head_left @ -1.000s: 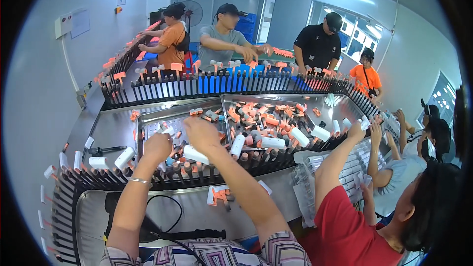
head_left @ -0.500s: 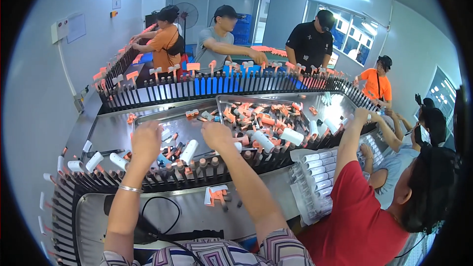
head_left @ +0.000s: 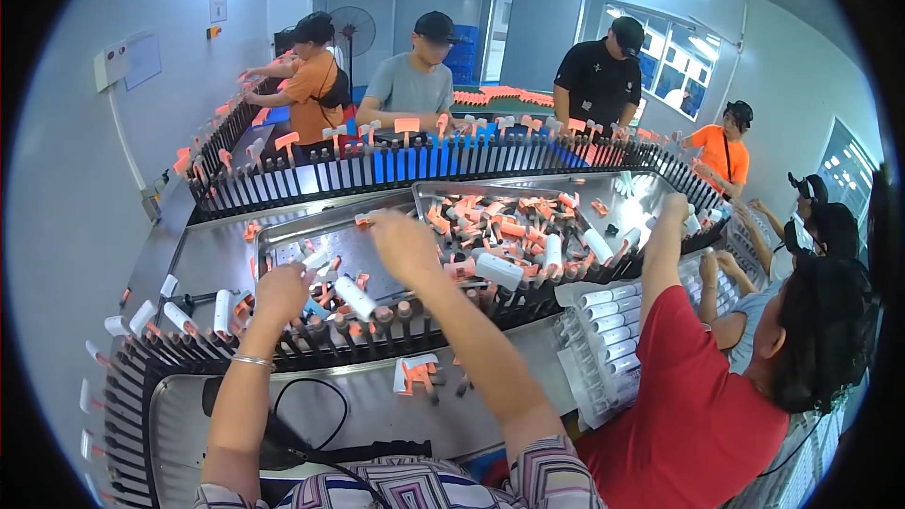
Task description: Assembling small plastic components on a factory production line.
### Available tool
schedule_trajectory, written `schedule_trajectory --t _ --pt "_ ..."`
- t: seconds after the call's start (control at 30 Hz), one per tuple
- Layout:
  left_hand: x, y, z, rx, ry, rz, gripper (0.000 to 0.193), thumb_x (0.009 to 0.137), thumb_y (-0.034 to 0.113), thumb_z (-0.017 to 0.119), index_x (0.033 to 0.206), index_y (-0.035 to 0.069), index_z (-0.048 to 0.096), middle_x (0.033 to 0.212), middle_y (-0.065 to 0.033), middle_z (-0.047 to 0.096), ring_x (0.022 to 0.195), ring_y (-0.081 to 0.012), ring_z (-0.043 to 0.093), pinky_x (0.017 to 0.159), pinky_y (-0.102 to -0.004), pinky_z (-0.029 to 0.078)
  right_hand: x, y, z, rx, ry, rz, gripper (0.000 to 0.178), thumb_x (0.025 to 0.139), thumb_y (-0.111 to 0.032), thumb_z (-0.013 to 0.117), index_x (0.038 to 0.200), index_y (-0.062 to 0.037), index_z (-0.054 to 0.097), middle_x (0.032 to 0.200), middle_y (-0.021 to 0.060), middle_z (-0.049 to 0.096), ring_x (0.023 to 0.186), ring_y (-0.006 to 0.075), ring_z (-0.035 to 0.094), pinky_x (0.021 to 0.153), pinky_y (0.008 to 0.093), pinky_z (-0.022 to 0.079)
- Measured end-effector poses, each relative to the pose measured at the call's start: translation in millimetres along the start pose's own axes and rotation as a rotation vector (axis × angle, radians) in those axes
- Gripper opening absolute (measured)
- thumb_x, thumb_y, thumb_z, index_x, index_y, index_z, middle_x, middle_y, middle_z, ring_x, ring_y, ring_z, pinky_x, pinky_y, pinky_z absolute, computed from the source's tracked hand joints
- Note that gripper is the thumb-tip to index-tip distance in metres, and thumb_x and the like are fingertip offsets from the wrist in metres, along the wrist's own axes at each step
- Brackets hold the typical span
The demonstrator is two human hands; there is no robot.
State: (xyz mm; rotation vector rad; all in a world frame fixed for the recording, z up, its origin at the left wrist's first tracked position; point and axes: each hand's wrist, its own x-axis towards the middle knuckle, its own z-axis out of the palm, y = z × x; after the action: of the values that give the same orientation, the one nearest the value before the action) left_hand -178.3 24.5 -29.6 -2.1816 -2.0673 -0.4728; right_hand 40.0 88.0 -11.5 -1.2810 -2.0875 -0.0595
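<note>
Beside the right fingers [head_left: 386, 226] lies an orange piece [head_left: 362, 220].

The tray [head_left: 443, 187] is smooth, shiny metal; the orange pieces [head_left: 512, 227] in it look like matt plastic. Along its near edge, the white cylinders [head_left: 500, 270] seem smooth, glossy plastic, and the black posts [head_left: 407, 326] dull plastic. Nearer than the tray, the worktop [head_left: 539, 346] is smooth metal with a soft sheen. Right of and nearer than the tray, packaging [head_left: 577, 358] is clear, glossy plastic and a red shirt [head_left: 716, 386] matt cloth.
</note>
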Motion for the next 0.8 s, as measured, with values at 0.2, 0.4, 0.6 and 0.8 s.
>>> schedule_trajectory --t 0.2,0.4,0.6,0.8 --pt "-2 -11 -10 0.002 0.274 -0.022 0.022 0.086 0.022 0.057 0.090 0.001 0.064 0.091 -0.0175 0.064 0.085 -0.0345 0.061 0.074 -0.0441 0.049 -19 71 -23 -0.256 -0.123 0.215 0.012 0.081 -0.013 0.054 0.085 -0.0053 0.062 0.084 0.0114 0.065 0.081 0.0297 0.066 0.067 0.0417 0.052" --pt "9 63 -19 -0.258 0.421 0.220 0.021 0.087 0.018 0.056 0.098 0.002 0.063 0.097 -0.0160 0.064 0.092 -0.0345 0.060 0.081 -0.0421 0.048 -22 42 4 -0.080 -0.213 0.171 0.020 0.085 -0.015 0.048 0.088 -0.0042 0.064 0.088 0.0171 0.067 0.081 0.0326 0.067 0.070 0.0456 0.053" --pt "20 84 5 -0.006 -0.084 0.069 0.023 0.087 0.022 0.051 0.088 0.003 0.064 0.091 -0.0205 0.065 0.084 -0.0359 0.064 0.072 -0.0462 0.050 -15 1 27 0.167 -0.230 0.248 0.026 0.089 -0.026 0.045 0.098 -0.0109 0.063 0.092 0.0178 0.066 0.088 0.0381 0.063 0.078 0.0490 0.048" --pt "20 46 9 0.077 -0.073 0.095 0.016 0.081 0.014 0.052 0.083 0.004 0.064 0.082 -0.0187 0.066 0.080 -0.0367 0.064 0.069 -0.0472 0.051 -7 15 25 0.041 -0.115 0.071 0.020 0.088 -0.024 0.050 0.096 -0.0096 0.062 0.091 0.0149 0.066 0.084 0.0330 0.064 0.071 0.0459 0.050"
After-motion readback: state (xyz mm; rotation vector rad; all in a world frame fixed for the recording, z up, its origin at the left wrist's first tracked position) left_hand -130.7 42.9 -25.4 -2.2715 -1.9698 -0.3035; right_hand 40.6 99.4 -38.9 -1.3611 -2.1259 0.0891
